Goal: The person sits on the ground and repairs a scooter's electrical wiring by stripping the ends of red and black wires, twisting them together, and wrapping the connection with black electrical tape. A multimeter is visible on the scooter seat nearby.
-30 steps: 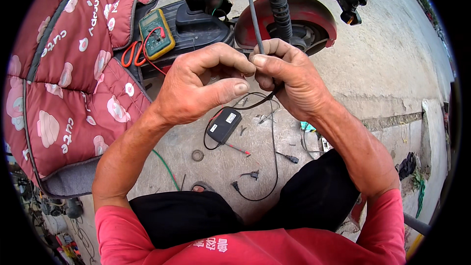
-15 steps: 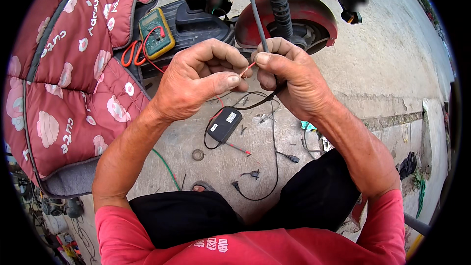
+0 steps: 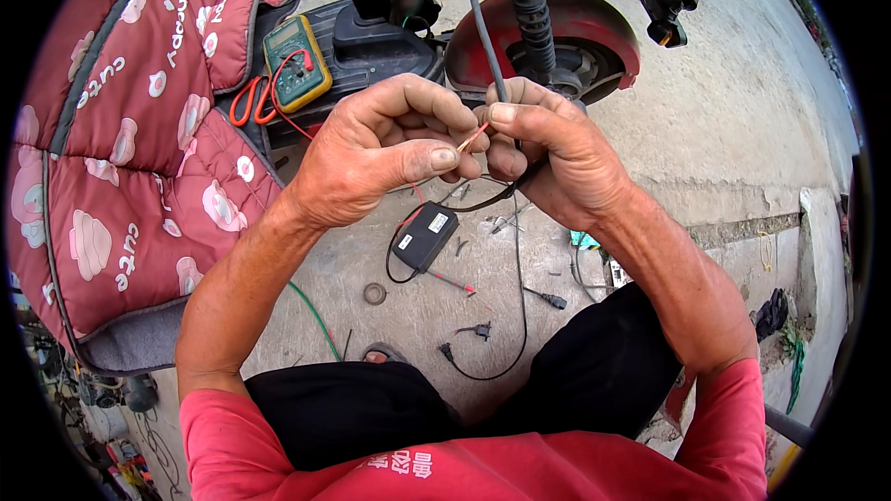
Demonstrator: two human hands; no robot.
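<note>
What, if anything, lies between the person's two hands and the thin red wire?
Nothing visible does. The left hand and right hand both already pinch the thin red wire between their fingertips, beside the grey cable.

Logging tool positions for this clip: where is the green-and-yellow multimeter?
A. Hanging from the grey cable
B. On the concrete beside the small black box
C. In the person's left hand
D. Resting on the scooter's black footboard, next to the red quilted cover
D: the multimeter lies on the scooter footboard beside the red quilted cover, above the left hand, which pinches a thin red wire together with the right hand.
</note>
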